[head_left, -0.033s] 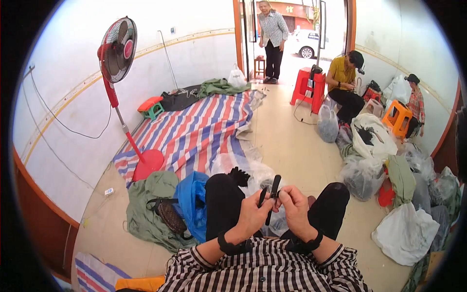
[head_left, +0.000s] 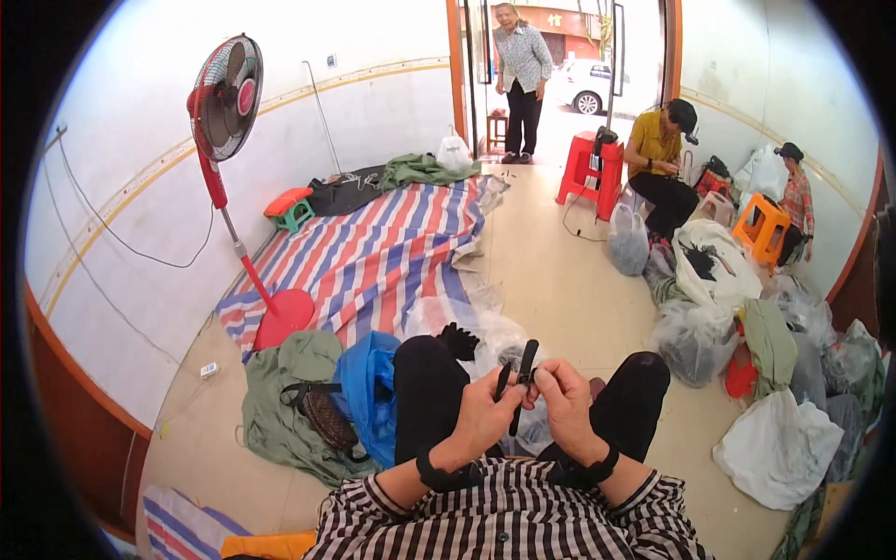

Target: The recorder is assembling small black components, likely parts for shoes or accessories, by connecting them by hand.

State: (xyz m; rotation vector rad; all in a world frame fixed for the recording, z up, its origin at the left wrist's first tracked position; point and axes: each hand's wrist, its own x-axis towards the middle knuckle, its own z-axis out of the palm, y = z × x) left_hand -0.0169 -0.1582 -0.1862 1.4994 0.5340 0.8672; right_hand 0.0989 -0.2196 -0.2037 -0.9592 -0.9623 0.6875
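Observation:
Above my lap, both hands meet around a long, narrow black strip (head_left: 529,355), which stands tilted with one end above my fingers and the other below. My left hand (head_left: 482,411) is closed, its fingertips pinching the strip near the middle. A second short black piece (head_left: 503,381) sticks up between its thumb and fingers. From the other side, my right hand (head_left: 566,397) pinches the same spot with thumb and fingertips. What joins there is too small to make out. Past my knee lies a bunch of black pieces (head_left: 458,341) by a clear plastic bag (head_left: 509,333).
Beside my left leg are a blue bag (head_left: 371,392) and green cloth (head_left: 280,378). A red fan (head_left: 224,103) stands on the left, near a striped sheet (head_left: 373,257). Filled plastic bags (head_left: 695,341) crowd the right. One person (head_left: 663,159) sits beyond; another (head_left: 523,75) stands at the doorway.
The person in the doorway has shifted very slightly. My hands and the black strip stay practically where they were.

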